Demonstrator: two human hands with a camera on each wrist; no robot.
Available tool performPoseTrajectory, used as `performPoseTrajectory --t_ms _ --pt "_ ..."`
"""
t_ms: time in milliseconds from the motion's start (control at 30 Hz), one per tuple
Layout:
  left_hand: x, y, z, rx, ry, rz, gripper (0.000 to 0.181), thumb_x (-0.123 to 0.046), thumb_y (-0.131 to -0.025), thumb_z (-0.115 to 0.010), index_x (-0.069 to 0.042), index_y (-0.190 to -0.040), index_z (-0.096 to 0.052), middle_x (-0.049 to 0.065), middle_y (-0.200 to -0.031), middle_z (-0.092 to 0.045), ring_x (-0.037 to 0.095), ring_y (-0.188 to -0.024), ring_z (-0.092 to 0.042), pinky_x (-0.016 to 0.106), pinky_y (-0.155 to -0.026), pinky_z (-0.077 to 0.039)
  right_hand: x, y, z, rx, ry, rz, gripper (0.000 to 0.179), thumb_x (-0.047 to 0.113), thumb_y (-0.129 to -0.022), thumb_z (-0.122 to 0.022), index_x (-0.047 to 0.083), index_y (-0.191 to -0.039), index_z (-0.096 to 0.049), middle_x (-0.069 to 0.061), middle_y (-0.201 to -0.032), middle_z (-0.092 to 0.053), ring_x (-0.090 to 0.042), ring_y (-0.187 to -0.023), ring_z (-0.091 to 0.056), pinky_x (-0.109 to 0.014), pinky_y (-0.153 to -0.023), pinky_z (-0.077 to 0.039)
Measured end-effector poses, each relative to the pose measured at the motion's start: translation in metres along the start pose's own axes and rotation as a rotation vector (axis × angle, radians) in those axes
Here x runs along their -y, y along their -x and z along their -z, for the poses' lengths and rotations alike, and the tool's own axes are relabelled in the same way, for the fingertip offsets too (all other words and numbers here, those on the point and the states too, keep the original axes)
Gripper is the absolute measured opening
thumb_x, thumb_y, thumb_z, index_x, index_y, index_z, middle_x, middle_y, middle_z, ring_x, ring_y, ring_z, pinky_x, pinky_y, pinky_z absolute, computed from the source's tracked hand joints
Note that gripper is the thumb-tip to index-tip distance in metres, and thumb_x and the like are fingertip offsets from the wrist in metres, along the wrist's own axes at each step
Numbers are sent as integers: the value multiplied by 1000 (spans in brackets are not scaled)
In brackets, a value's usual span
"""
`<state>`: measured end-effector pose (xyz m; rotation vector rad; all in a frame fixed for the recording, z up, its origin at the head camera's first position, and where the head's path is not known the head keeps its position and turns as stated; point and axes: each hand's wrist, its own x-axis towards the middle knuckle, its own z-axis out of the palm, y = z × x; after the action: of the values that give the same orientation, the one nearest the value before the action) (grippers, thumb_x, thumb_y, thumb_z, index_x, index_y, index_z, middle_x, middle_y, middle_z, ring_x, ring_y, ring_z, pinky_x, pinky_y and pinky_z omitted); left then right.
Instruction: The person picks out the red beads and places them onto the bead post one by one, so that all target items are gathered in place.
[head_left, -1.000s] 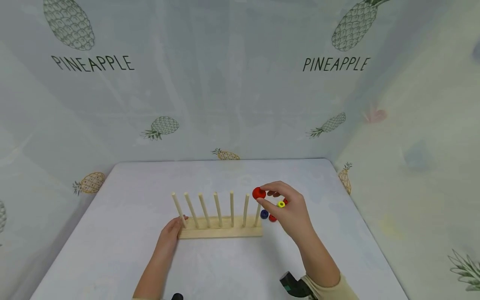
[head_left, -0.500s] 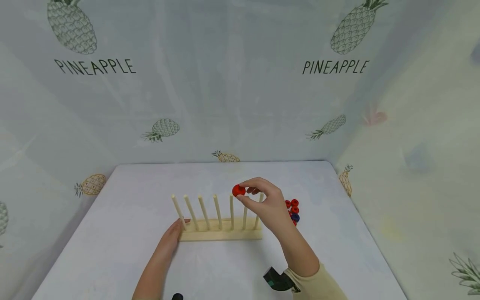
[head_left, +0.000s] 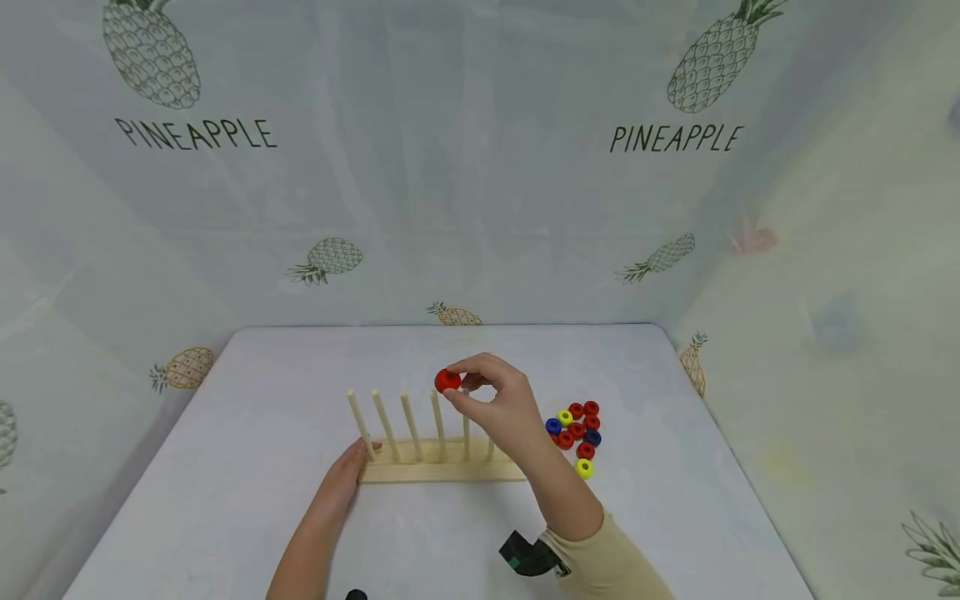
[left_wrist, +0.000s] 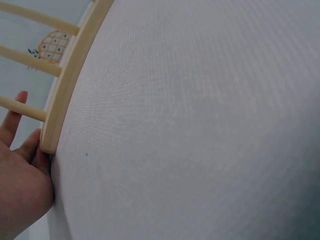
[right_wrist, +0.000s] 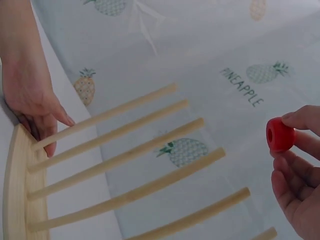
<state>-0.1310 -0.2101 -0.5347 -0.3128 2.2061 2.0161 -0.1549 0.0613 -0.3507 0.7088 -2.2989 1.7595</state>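
Note:
A wooden peg rack (head_left: 442, 472) with a row of upright bare pegs stands on the white table. My left hand (head_left: 345, 471) holds the rack's left end; in the left wrist view its fingers lie around the end of the base. Between thumb and fingers, my right hand (head_left: 504, 404) pinches a red bead (head_left: 447, 381). That bead is near the top of a middle peg, and the right wrist view shows its hole facing the pegs, with a gap between bead and pegs. My right hand and forearm hide the rack's right-hand pegs in the head view.
To the right of the rack lies a loose group of several beads: red ones (head_left: 576, 430), yellow ones (head_left: 584, 468) and blue ones (head_left: 553, 426). A pineapple-print curtain (head_left: 465, 167) hangs behind the table (head_left: 660, 517).
My right hand has carried the red bead leftward above the rack, from the rightmost peg to a middle one. More of the loose beads now show. My left hand stays at the rack's end.

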Motion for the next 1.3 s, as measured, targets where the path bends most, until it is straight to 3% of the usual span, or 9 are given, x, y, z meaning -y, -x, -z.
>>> performPoseTrajectory --t_ms 100,233,467,700,867,1033,1300 --pt "2 0 0 -8 -2 -8 56 -38 -106 -36 9 -134 -48 24 -154 -26 40 -145 -8 59 -111 -2 -3 -1 -6 3 -32 43 22 6 -85 -76 14 -105 -73 5 -99 -66 -14 -82 -61 -32 -77 -52" --pt "2 1 -1 -19 8 18 58 -42 -105 -38 7 -133 -50 21 -157 -21 40 -145 -6 59 -111 -1 -7 -3 -10 1 -66 66 23 2 -84 -75 10 -105 -72 1 -99 -66 -16 -80 -61 -31 -76 -52" --pt "2 1 0 -9 27 31 59 -44 -104 -38 7 -132 -50 18 -160 -13 39 -146 -1 60 -111 1 -11 -4 -15 15 -79 42 23 2 -85 -74 10 -106 -71 2 -100 -66 -16 -80 -61 -38 -77 -52" --pt "2 0 -1 -25 17 15 58 -41 -105 -38 9 -131 -50 20 -159 -15 40 -146 -4 59 -112 0 -9 -4 -20 44 68 -35 22 10 -85 -75 19 -105 -72 11 -101 -64 -14 -86 -60 -35 -77 -50" --pt "2 1 -1 -22 25 29 59 -44 -104 -39 7 -132 -50 18 -160 -15 39 -146 -3 59 -111 0 -7 -3 -22 38 159 -21 22 11 -85 -76 18 -106 -72 10 -101 -64 -19 -85 -61 -33 -74 -51" --pt "2 2 -2 -24 27 38 62 -48 -103 -39 6 -133 -50 17 -160 -17 37 -146 -5 59 -111 -1 -7 -2 -22 34 229 6 23 10 -85 -76 16 -107 -72 9 -98 -64 -14 -84 -61 -33 -74 -52" --pt "1 1 -2 -33 3 13 60 -44 -105 -38 9 -131 -50 21 -159 -15 40 -146 -3 59 -111 0 -6 -3 -21 44 253 3 23 10 -84 -77 13 -106 -72 6 -99 -66 -12 -83 -62 -33 -75 -51"
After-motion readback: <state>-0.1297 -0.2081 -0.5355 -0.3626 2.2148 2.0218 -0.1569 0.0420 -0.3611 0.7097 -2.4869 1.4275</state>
